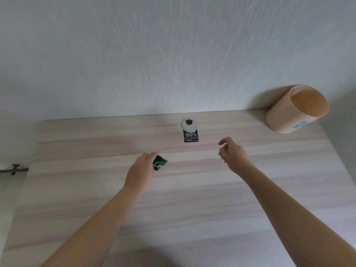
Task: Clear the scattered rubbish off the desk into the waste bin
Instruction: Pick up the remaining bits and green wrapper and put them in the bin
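Observation:
A small dark green wrapper [160, 164] with white print is at the middle of the pale wooden desk [173, 209]. My left hand [141, 168] is closed around its left side, fingers pinching it. My right hand [232, 154] hovers over the desk to the right, fingers loosely curled and apart, holding nothing. The waste bin [294, 108], a beige round tub, stands at the desk's far right corner against the wall, its opening facing me. I cannot tell what lies inside it.
A round white cable grommet [189, 124] sits near the desk's back edge, with a black "100%" tag [191, 137] just in front of it. A textured white wall [173, 54] rises behind the desk. A metal bracket [14, 169] sticks out at the left.

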`<state>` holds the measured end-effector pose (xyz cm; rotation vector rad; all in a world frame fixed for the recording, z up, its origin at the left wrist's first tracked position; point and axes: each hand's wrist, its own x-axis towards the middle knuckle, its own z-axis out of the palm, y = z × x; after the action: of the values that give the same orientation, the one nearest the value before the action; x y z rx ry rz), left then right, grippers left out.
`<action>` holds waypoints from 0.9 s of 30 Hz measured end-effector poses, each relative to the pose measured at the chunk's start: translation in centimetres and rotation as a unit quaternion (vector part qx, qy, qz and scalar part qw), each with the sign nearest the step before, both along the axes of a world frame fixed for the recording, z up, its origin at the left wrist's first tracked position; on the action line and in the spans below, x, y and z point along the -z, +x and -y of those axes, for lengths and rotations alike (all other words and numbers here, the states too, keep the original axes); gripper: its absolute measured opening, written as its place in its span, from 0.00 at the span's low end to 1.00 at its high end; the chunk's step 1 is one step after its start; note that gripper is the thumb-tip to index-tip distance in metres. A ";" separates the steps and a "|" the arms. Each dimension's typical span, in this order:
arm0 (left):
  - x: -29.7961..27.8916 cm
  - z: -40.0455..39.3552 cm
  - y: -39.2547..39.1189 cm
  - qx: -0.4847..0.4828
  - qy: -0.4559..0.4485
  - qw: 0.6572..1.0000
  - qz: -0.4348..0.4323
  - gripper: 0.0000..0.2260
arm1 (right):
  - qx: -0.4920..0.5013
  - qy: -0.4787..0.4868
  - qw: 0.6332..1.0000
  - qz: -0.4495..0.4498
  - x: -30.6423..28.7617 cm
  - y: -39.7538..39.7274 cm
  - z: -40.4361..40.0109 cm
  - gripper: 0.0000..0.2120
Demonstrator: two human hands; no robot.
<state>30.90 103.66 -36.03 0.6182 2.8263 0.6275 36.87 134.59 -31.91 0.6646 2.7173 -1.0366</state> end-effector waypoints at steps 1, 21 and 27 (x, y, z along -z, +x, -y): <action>-0.7 -0.6 0.9 0.006 0.009 1.000 -0.005 0.16 | -0.001 0.010 1.000 -0.011 -0.6 1.4 0.1 0.07; -10.1 -18.5 22.6 0.309 0.078 0.947 -0.044 0.09 | 0.159 0.081 0.981 -0.074 -7.5 36.0 -4.5 0.15; -12.2 -23.8 31.6 0.372 0.067 0.925 -0.044 0.06 | 0.212 0.115 0.964 -0.113 -9.1 47.6 -5.7 0.10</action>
<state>62.47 127.43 -23.78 1.6551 2.3313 0.6374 84.48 140.29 -22.83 1.2879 2.9996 -0.9286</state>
